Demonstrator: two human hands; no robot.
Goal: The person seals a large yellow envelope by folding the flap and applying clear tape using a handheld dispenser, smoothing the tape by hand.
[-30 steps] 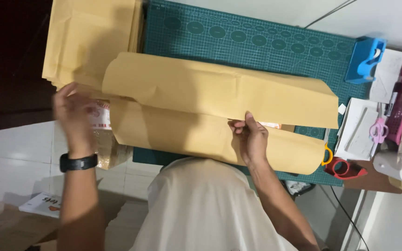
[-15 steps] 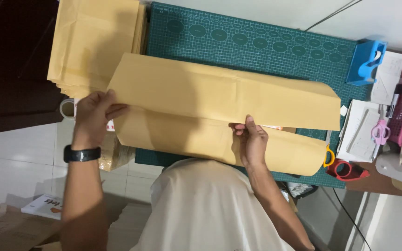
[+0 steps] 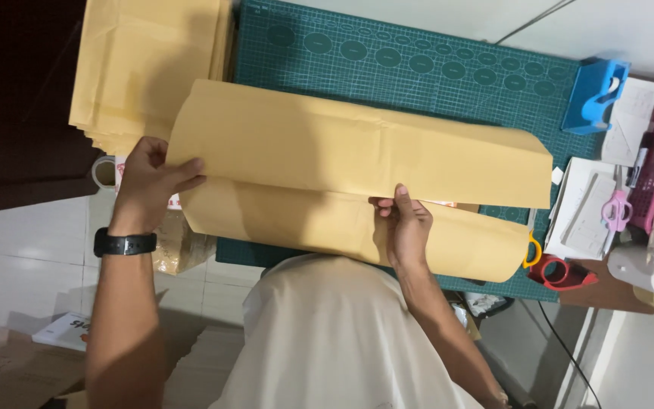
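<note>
A large sheet of brown kraft paper [image 3: 342, 144] lies folded over itself on a green cutting mat [image 3: 433, 68]. My left hand [image 3: 149, 178], with a black watch on the wrist, grips the paper's left edge where the two layers meet. My right hand [image 3: 403, 227] presses its fingers on the fold line near the middle, thumb on the lower flap [image 3: 304, 220].
A stack of brown paper sheets [image 3: 145, 60] lies at the upper left. A blue tape dispenser [image 3: 596, 95], pink scissors [image 3: 615, 208], a red tape dispenser [image 3: 562, 273] and white papers [image 3: 584, 204] sit at the right. A tape roll [image 3: 104, 170] is left of my left hand.
My left hand has moved right from the tape roll side onto the paper's left edge and taken hold of it. My right hand has stayed on the fold.
</note>
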